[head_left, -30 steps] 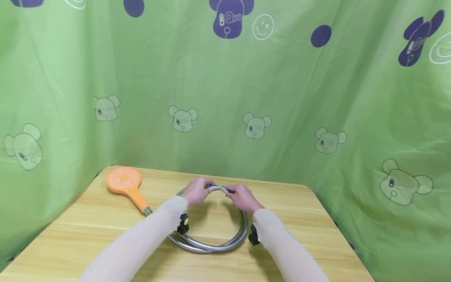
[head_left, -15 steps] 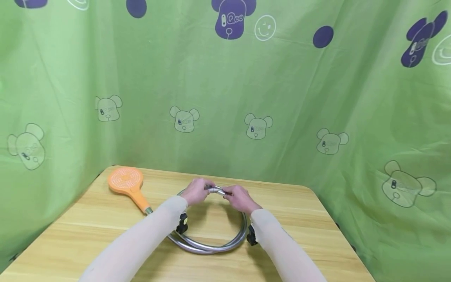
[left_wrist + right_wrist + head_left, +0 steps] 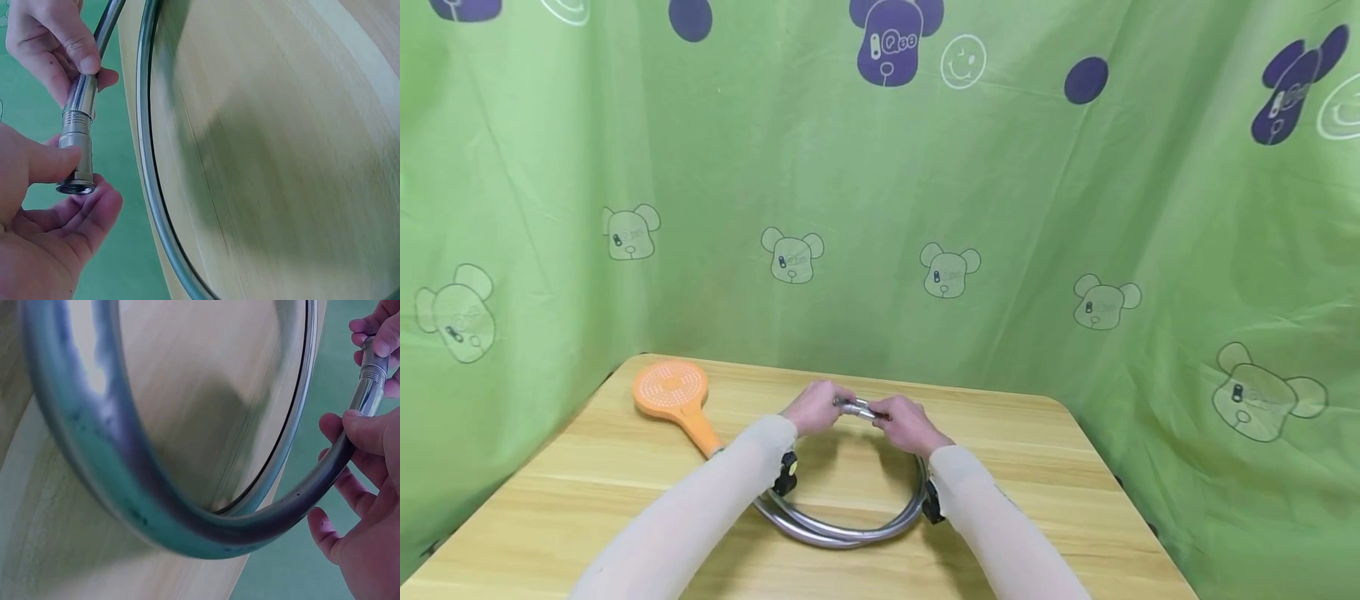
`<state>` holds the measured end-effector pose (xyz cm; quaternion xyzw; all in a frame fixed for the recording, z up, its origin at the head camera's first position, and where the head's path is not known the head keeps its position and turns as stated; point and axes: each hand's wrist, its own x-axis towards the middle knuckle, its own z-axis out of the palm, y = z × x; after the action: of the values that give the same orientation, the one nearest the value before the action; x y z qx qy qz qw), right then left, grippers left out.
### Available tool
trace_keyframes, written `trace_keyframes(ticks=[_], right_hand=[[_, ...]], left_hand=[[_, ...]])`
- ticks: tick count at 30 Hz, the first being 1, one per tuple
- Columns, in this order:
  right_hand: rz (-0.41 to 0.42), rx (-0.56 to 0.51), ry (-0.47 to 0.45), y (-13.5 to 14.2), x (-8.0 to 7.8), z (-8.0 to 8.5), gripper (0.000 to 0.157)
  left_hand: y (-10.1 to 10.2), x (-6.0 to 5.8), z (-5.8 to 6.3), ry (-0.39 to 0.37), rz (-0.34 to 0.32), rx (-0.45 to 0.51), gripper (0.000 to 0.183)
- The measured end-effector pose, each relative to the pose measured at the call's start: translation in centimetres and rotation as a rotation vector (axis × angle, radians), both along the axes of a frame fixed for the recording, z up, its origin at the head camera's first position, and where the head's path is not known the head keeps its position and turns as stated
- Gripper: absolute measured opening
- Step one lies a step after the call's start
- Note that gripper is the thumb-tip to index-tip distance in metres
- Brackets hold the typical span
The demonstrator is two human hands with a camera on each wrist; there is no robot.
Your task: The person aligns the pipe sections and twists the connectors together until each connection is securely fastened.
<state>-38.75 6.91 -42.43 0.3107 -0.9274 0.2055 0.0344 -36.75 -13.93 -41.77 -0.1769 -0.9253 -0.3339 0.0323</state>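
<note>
My left hand (image 3: 817, 408) pinches a short metal connector (image 3: 75, 142) between thumb and fingers. Its open end faces down in the left wrist view. My right hand (image 3: 913, 425) grips the shower hose (image 3: 325, 467) at its smooth end sleeve (image 3: 81, 94). Connector and sleeve meet in line, with a few threads showing between them. Above the wooden table, the hose curves down from the right hand into a silvery loop. On the left lies an orange shower head (image 3: 671, 389), face up; my left forearm hides where its handle meets the hose.
The wooden table (image 3: 1037, 492) has its back edge just beyond both hands. A green curtain (image 3: 865, 325) printed with bear heads hangs around the back and both sides. A black wrist camera (image 3: 786, 475) sits under the left cuff.
The connector and hose end, angled to each other a second ago, now lie in one line. The right hand has shifted slightly left, and the shower head slightly right and down in view.
</note>
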Motion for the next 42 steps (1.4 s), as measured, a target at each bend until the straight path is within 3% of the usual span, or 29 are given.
trace_keyframes(ticks=[6, 16, 26, 37, 42], right_hand=[[0.014, 0.004, 0.032, -0.2, 0.1, 0.0, 0.025], [0.018, 0.015, 0.075, -0.5, 0.4, -0.1, 0.024], [0.027, 0.035, 0.074, -0.5, 0.1, -0.7, 0.011], [0.034, 0.027, 0.100, -0.6, 0.5, -1.0, 0.014], [0.028, 0.025, 0.117, -0.8, 0.6, -0.7, 0.019]], left_hand=[[0.0, -0.2, -0.3, 0.045, 0.000, -0.018, 0.025], [0.3, 0.1, -0.4, 0.020, 0.042, -0.029, 0.034], [0.5, -0.1, -0.7, 0.071, 0.029, -0.125, 0.046], [0.3, -0.1, -0.5, 0.023, 0.035, -0.091, 0.037], [-0.1, -0.4, -0.9, 0.065, 0.007, -0.093, 0.034]])
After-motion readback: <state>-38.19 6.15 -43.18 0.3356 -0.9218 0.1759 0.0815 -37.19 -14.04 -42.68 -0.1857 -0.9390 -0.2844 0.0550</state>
